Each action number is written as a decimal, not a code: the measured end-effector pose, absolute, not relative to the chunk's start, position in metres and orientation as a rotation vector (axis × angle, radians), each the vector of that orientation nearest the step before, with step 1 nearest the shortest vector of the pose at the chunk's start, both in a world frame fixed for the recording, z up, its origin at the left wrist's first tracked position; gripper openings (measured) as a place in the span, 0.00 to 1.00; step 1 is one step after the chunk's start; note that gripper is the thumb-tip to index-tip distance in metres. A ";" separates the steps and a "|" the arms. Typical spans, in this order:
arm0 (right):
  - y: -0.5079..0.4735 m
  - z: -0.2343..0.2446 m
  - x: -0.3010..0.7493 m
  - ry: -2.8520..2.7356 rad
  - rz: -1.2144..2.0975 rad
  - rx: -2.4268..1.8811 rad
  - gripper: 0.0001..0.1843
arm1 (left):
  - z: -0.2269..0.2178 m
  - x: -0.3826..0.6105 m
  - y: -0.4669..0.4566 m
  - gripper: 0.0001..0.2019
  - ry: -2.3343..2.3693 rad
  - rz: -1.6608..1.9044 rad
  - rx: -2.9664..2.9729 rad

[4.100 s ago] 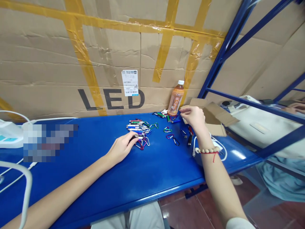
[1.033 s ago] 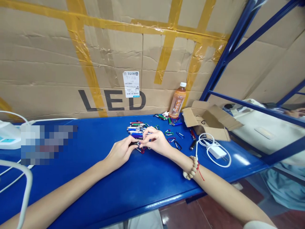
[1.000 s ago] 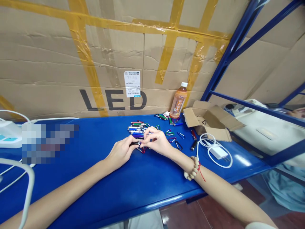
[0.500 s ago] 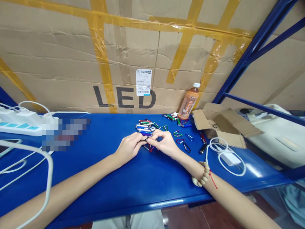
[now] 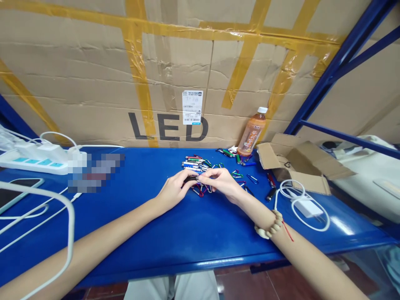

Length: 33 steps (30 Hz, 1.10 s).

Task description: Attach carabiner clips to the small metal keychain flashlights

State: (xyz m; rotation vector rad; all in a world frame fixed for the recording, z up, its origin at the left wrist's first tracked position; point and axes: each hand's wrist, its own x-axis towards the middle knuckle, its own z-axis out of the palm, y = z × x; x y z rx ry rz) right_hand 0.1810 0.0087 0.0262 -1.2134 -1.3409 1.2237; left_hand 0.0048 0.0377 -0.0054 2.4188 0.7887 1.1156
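My left hand [image 5: 173,191] and my right hand [image 5: 222,183] meet fingertip to fingertip over the blue table [image 5: 175,233], pinching a small dark keychain flashlight [image 5: 191,180] between them. A carabiner clip at its end is partly hidden by my right fingers. Just behind lies a pile of small coloured flashlights [image 5: 194,163]. Loose carabiner clips [image 5: 251,179] lie scattered to the right of my right hand. A bead bracelet [image 5: 270,227] is on my right wrist.
An orange drink bottle [image 5: 252,132] stands against the cardboard wall. An open cardboard box [image 5: 296,162] and a white charger with coiled cable [image 5: 304,206] lie at the right. A white power strip [image 5: 34,160], a phone [image 5: 17,192] and white cables sit at the left.
My right hand came back from the cardboard box to meet my left hand at the flashlight. Over the last second the hands stayed together while the view shifted left.
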 end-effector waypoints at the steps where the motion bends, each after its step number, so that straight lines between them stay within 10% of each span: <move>1: 0.009 0.027 0.182 -1.333 1.266 -1.239 0.19 | -0.004 0.005 0.037 0.11 0.740 1.115 2.462; 8: 0.011 0.024 0.184 -1.405 1.206 -1.332 0.20 | -0.003 0.004 0.036 0.12 0.637 1.127 2.604; 16: 0.015 0.023 0.189 -1.877 0.351 -0.834 0.07 | -0.008 0.008 0.040 0.13 0.829 1.132 2.546; 33: 0.011 0.012 0.182 -1.811 0.456 -0.908 0.16 | -0.006 0.003 0.037 0.06 0.736 0.929 2.495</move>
